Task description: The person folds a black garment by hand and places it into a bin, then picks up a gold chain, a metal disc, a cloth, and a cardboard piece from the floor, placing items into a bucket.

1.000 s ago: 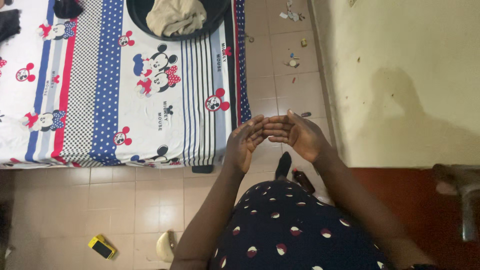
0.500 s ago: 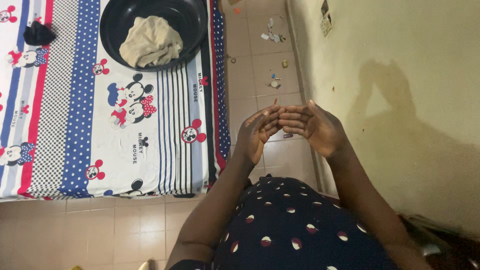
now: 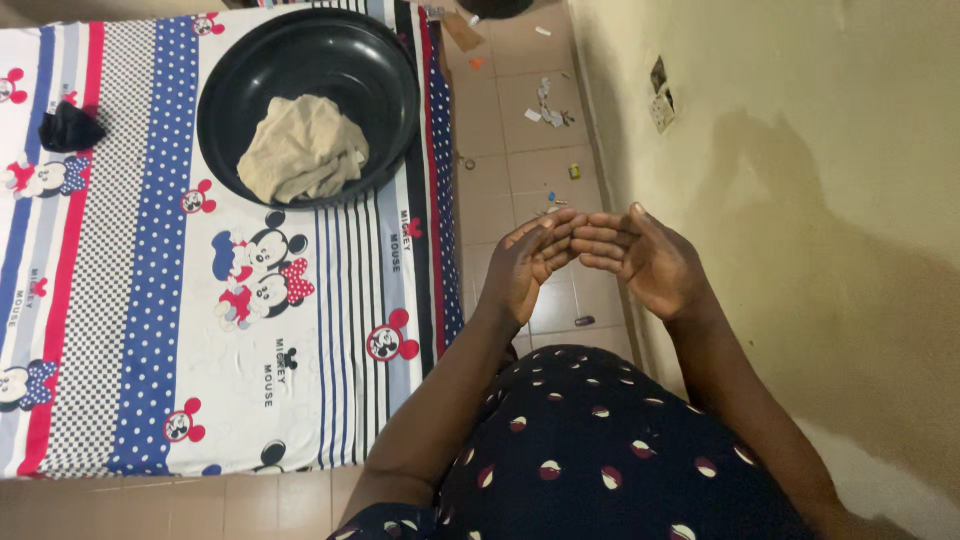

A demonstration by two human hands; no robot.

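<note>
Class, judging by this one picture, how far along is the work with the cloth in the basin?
Done: a crumpled beige cloth lies in the black basin, which stands on the patterned bed sheet. In hand: nothing; the left hand and right hand are empty, fingertips together, held over the tiled floor beside the bed. Left: the cloth is untouched, as is a dark item on the sheet.

On the left of the frame I see a bed (image 3: 150, 330) under a cartoon-print sheet with blue dotted and red stripes. A black basin (image 3: 395, 75) sits on it toward the top, holding a crumpled beige cloth (image 3: 303, 150). A small dark garment (image 3: 68, 127) lies at the upper left. Scraps of litter (image 3: 548, 100) dot the tiled floor (image 3: 510, 150) at upper centre, beside a cream wall (image 3: 820, 120) with a socket (image 3: 661, 100).
</note>
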